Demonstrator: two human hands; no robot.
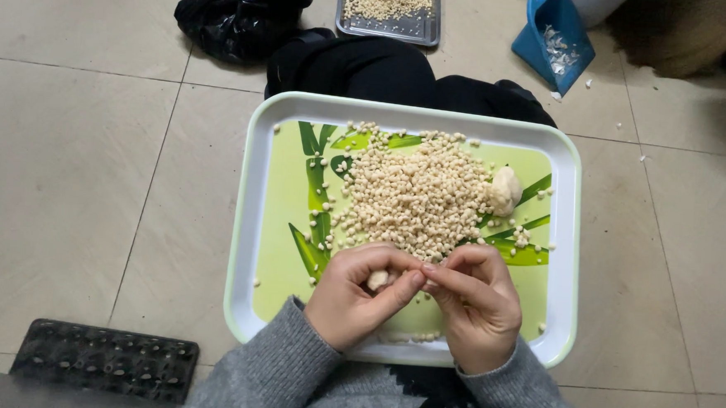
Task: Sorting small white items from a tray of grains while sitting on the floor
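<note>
A light green tray (250,223) with a leaf pattern rests across my lap and carries a heap of several small pale dough pellets (417,194). A larger lump of dough (505,191) lies at the heap's right edge. My left hand (358,299) is curled around a small piece of dough (377,279) over the tray's near edge. My right hand (475,305) meets it, with thumb and forefinger pinched at the left thumb tip. Both hands wear grey knitted sleeves.
A metal tray of similar pellets (390,7) sits on the tiled floor ahead, beside a black plastic bag (241,11). A blue dustpan (554,36) stands at the upper right. A black perforated mat (106,360) lies at the lower left.
</note>
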